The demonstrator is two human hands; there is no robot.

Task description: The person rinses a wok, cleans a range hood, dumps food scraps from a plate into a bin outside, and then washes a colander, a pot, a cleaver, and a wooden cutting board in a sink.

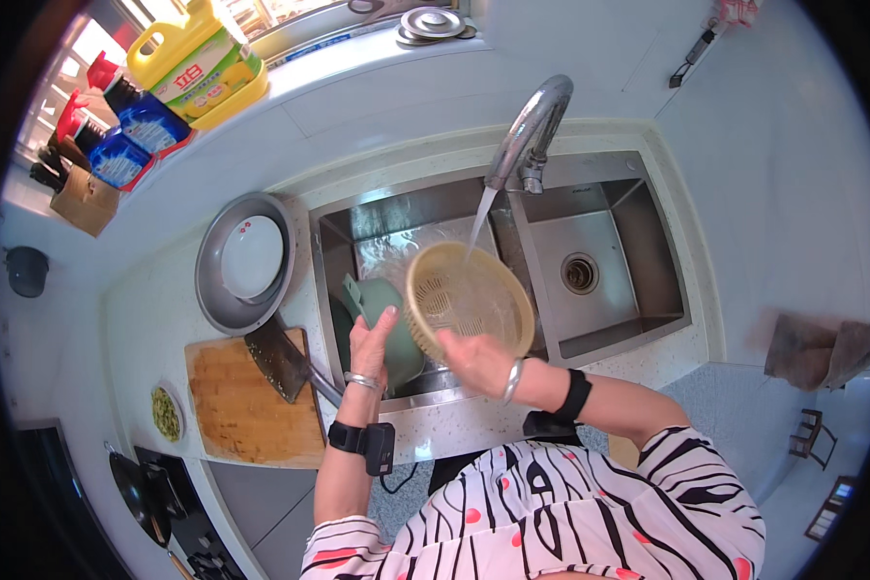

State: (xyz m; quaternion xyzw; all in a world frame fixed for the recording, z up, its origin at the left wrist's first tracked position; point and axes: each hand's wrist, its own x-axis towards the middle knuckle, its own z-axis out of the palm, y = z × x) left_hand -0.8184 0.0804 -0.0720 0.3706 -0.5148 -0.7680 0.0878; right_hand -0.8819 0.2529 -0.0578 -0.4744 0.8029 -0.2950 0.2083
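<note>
My right hand (478, 361) grips the near rim of a beige plastic colander (504, 290), tilted over the left bowl of a stainless steel double sink (504, 228). From the chrome faucet (525, 134), a stream of water (481, 214) runs into the colander. Just left of it, my left hand (369, 351) holds a green plastic basin (400, 337) at its edge. That basin stands tipped in the same sink bowl, its handle tab by my fingers. My left fingers are partly hidden. Water wets the sink floor behind both vessels.
Left of the sink, a cleaver (282, 359) lies across a wooden cutting board (250, 413). Beyond is a metal basin (206, 283) holding a white plate (252, 257). A bowl of chopped greens (165, 413) sits farther left. Spray bottles (119, 156) and a yellow detergent jug (202, 72) line the sill.
</note>
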